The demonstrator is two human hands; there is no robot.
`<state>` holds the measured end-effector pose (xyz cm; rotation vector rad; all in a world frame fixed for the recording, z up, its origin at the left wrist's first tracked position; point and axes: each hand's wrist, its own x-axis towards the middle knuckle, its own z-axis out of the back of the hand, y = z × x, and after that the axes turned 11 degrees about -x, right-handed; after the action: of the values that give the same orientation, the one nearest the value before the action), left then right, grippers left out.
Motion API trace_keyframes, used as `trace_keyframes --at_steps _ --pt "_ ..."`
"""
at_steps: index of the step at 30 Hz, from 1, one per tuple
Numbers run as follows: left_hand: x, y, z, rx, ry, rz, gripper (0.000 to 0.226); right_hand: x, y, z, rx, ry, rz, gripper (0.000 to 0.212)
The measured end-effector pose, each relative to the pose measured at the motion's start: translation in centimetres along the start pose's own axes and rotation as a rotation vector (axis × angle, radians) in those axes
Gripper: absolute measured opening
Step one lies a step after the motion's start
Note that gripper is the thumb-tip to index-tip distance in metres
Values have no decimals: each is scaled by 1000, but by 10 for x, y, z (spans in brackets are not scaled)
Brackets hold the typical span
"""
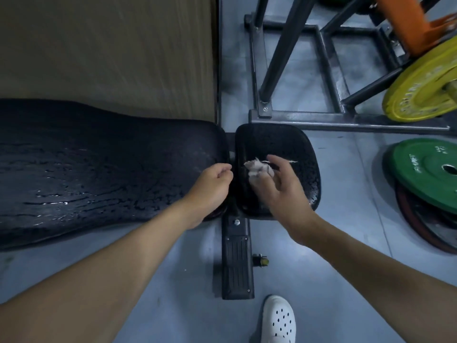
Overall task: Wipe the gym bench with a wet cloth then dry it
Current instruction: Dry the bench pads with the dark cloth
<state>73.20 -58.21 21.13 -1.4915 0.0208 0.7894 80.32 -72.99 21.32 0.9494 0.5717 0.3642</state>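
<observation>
Black bench (99, 169) runs left-right; right hand (279, 186) holds cloth (258, 168) over seat (299, 147).

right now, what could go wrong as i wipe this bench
The left hand sits at the gap between long pad and seat pad; a shifting pad might pinch it. The cracked surface could snag the small cloth in the right hand. Wet streaks on the long pad may remain unless dried.

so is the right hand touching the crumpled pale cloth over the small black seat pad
Touching. The head view shows the right hand curled around the crumpled pale cloth, gripping it over the small black seat pad.
</observation>
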Motion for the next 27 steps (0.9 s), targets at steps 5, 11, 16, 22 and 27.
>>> trace_keyframes --at_steps 5,11,16,22,27 --pt "-37 -22 93 -651 84 234 34 -7 110 -62 518 350 -180 36" --pt "-101 -15 272 -564 -200 85 20 -30 229 -199 204 519 12 34" --pt "-186 3 450 -483 -485 7 11 -67 338 -355 -40 358 99 24" --pt "-267 31 610 -666 -554 18 38 -100 432 -520 -110 491 211 13" --pt "-271 63 713 -624 -822 30 33 -83 478 -632 -208 553 266 12"
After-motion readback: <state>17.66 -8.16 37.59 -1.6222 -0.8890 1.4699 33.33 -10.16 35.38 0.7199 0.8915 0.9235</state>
